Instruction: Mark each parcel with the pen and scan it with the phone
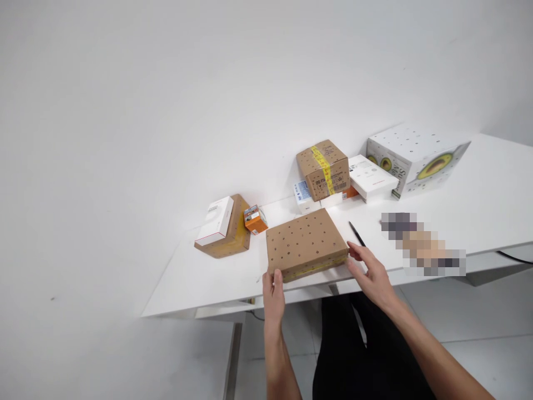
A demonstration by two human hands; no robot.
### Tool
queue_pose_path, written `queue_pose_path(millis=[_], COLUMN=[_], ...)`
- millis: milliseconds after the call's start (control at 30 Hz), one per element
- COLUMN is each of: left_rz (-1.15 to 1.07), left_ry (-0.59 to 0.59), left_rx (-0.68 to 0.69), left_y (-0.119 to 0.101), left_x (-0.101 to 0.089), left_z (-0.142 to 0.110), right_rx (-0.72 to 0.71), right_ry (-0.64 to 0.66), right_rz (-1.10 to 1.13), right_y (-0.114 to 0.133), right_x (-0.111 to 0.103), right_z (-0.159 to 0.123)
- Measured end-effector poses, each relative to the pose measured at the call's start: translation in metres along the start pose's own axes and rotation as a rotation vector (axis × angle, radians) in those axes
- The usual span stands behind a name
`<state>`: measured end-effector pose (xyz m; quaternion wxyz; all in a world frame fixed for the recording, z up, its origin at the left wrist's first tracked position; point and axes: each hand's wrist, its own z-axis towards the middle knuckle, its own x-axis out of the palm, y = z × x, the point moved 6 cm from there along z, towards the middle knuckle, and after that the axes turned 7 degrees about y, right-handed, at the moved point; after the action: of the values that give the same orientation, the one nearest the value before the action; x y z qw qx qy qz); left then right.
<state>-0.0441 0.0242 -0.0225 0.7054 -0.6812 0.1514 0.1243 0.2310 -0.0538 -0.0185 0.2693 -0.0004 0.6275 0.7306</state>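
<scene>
A flat brown cardboard box with dark dots marked on its top lies near the table's front edge. Yellow tape runs along its front side. At the front left corner, my left hand grips the box, thumb against the front and fingers on the left side. My right hand holds the right end, with fingertips and thumb at that edge. Just beyond the right fingertips lies a black pen.
On the white table, a white box rests on a taped cardboard box, beside a small orange box. Behind stand a yellow-taped box, a flat white box and an avocado-print carton. A pixelated patch lies right.
</scene>
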Motion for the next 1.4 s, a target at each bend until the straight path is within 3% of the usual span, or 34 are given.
queue_pose_path(millis=[100, 167, 233, 333, 433, 533, 600, 767, 867, 1033, 1167, 1267, 1400], left_rz=[0.037, 0.105, 0.175, 0.268, 0.374, 0.467, 0.534, 0.549, 0.54, 0.619, 0.648, 0.646, 0.639], left_ry=[-0.203, -0.394, -0.478, -0.347, -0.152, -0.035, -0.027, -0.046, -0.045, -0.133, -0.271, -0.324, -0.351], left_rx=[0.08, 0.242, 0.461, 0.73, 0.83, 0.79, 0.751, 0.708, 0.699, 0.773, 0.858, 0.889, 0.903], left_y=[-0.012, -0.032, -0.058, -0.095, -0.115, -0.116, -0.109, -0.095, -0.093, -0.097, -0.102, -0.104, -0.104], left_x=[-0.007, -0.012, -0.006, 0.023, 0.059, 0.086, 0.096, 0.104, 0.107, 0.111, 0.111, 0.11, 0.11], left_z=[-0.006, -0.017, -0.028, -0.038, -0.037, -0.029, -0.025, -0.022, -0.021, -0.022, -0.026, -0.028, -0.028], right_rx=[-0.001, 0.005, 0.05, 0.101, 0.105, 0.129, 0.148, 0.198, 0.119, -0.048, -0.127, -0.17, -0.135], right_ry=[-0.067, -0.125, -0.111, 0.0, 0.088, 0.117, 0.08, -0.156, -0.227, -0.223, -0.121, -0.037, 0.05], right_rz=[-0.116, -0.327, -0.581, -0.813, -0.836, -0.717, -0.531, 0.292, 0.64, 0.635, 0.539, 0.433, 0.367], right_y=[-0.006, -0.014, -0.025, -0.041, -0.05, -0.055, -0.058, -0.057, -0.035, 0.027, 0.062, 0.072, 0.065], right_x=[-0.016, -0.026, -0.027, -0.016, -0.005, -0.005, -0.014, -0.042, -0.046, -0.036, -0.015, 0.003, 0.019], right_z=[0.014, 0.026, 0.038, 0.051, 0.054, 0.052, 0.05, 0.042, 0.043, 0.05, 0.06, 0.068, 0.076])
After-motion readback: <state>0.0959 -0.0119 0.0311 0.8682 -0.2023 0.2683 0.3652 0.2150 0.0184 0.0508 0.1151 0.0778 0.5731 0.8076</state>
